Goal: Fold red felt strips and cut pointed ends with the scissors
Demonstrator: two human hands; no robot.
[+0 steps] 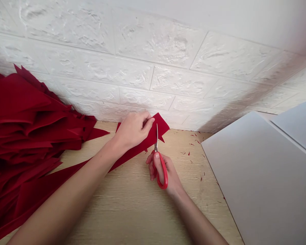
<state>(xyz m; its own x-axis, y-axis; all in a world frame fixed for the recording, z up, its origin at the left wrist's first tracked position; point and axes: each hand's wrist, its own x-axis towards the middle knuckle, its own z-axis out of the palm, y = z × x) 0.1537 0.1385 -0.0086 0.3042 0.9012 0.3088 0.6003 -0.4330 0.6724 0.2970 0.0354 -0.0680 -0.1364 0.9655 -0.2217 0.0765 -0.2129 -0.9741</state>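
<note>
My left hand (132,129) pinches the far end of a long red felt strip (132,151) that runs back across the wooden table (132,204) toward me. My right hand (163,172) grips red-handled scissors (160,163), fingers through the loops. The steel blades point away from me and sit in the strip's end, just right of my left fingers. A small red offcut (162,139) sticks out beside the blades.
A big heap of red felt pieces (22,129) fills the left side against the white brick-pattern wall (153,68). Large grey boards (265,180) lie on the right. Tiny red snippets (193,149) are scattered on the wood between them.
</note>
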